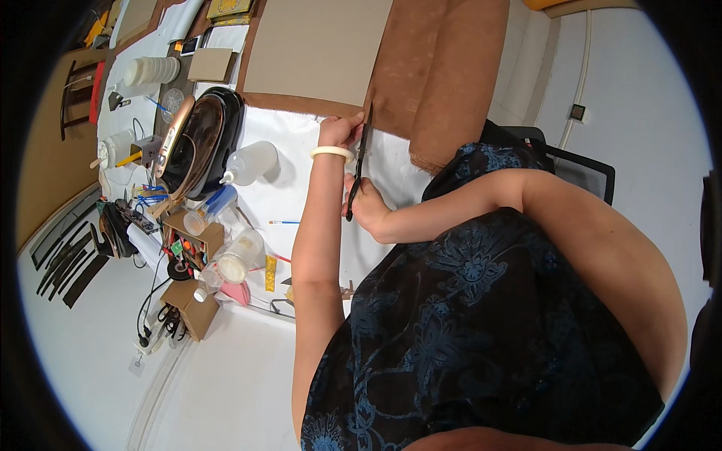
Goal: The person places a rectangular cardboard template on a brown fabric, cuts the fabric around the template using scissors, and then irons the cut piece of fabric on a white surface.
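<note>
Black scissors (362,149) are gripped by my right hand (367,204), with their blades pointing away from me. The blade tips lie on the brown cloth (398,86), close to the right edge of a flat beige board (312,49). My left hand (342,131), with a cream bangle on the wrist, is beside the blades at the cloth's near edge. Its fingers are closed on that edge, with thumb and forefinger near the blades. The board rests on the cloth, and a folded or rolled part of the cloth (459,83) extends along the right side.
Left of my arm stand a black and copper iron (203,143), a clear squeeze bottle (252,162) and a plastic jar (242,255). A thin brush (284,222) lies on the white table surface (289,139). A black mesh chair (583,173) is at the right.
</note>
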Demonstrator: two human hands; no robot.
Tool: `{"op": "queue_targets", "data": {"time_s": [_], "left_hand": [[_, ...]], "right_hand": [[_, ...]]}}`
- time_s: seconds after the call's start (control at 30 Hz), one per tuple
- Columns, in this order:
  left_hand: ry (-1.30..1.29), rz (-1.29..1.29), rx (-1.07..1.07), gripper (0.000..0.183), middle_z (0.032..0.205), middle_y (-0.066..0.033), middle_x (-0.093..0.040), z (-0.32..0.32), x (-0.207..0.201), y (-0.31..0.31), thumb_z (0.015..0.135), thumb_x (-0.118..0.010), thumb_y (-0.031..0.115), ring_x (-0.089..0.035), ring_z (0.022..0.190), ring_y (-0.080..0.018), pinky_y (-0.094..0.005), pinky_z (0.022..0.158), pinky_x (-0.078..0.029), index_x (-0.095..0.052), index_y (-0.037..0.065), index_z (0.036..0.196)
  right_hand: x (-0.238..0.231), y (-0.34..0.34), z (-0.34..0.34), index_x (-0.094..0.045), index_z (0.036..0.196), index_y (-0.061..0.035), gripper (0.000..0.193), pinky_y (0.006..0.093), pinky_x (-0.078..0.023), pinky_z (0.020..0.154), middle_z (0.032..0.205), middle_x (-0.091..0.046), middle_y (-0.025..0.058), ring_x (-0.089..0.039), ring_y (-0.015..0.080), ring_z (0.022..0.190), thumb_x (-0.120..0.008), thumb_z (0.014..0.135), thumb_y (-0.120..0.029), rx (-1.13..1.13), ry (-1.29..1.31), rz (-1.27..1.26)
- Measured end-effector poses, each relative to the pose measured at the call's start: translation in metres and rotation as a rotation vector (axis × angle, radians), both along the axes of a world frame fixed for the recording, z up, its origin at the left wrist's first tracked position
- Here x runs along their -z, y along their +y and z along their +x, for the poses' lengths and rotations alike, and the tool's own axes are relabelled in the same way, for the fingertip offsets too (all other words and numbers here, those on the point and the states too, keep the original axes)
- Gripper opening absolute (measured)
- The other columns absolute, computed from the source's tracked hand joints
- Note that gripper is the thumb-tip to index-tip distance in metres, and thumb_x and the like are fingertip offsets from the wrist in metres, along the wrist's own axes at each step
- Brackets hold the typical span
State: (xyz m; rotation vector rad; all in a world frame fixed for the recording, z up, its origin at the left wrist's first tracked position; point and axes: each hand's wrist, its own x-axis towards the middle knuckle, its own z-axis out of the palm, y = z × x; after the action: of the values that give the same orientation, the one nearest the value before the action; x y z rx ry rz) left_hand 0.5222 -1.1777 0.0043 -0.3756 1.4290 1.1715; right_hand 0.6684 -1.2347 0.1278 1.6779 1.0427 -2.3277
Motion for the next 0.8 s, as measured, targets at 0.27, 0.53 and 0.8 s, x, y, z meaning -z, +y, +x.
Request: {"op": "queue_targets", "data": {"time_s": [0.27, 0.53, 0.8], "left_hand": [[0.001, 0.022, -0.012, 0.010, 0.074, -0.0093, -0.069, 0.000, -0.011, 0.001, 0.090, -0.077, 0.003, -0.064, 0.059, -0.0171, -0.0266, 0.052, -0.053, -0.070, -0.004, 0.087], [0.020, 0.074, 0.021, 0.010, 0.073, -0.0092, -0.068, -0.004, -0.007, -0.004, 0.090, -0.075, 0.002, -0.061, 0.057, -0.0172, -0.0277, 0.054, -0.052, -0.069, -0.005, 0.086], [0.008, 0.062, 0.003, 0.014, 0.076, -0.0105, -0.069, -0.004, -0.011, -0.003, 0.086, -0.079, 0.000, -0.063, 0.058, -0.0160, -0.0250, 0.053, -0.054, -0.066, -0.006, 0.086]], "right_hand": [[-0.003, 0.001, -0.003, -0.048, 0.106, -0.0009, 0.058, 0.0339, -0.046, 0.064, 0.074, -0.057, 0.0076, -0.057, 0.0178, 0.064, -0.047, 0.103, -0.059, 0.062, -0.018, -0.036], [0.014, 0.015, -0.011, -0.049, 0.109, -0.0030, 0.059, 0.0329, -0.043, 0.063, 0.072, -0.054, 0.0058, -0.054, 0.0172, 0.063, -0.050, 0.100, -0.061, 0.156, 0.040, -0.015], [0.027, 0.012, -0.011, -0.049, 0.107, -0.0013, 0.061, 0.0347, -0.044, 0.062, 0.070, -0.057, 0.0074, -0.055, 0.0179, 0.062, -0.044, 0.104, -0.062, 0.085, 0.008, 0.061]]}}
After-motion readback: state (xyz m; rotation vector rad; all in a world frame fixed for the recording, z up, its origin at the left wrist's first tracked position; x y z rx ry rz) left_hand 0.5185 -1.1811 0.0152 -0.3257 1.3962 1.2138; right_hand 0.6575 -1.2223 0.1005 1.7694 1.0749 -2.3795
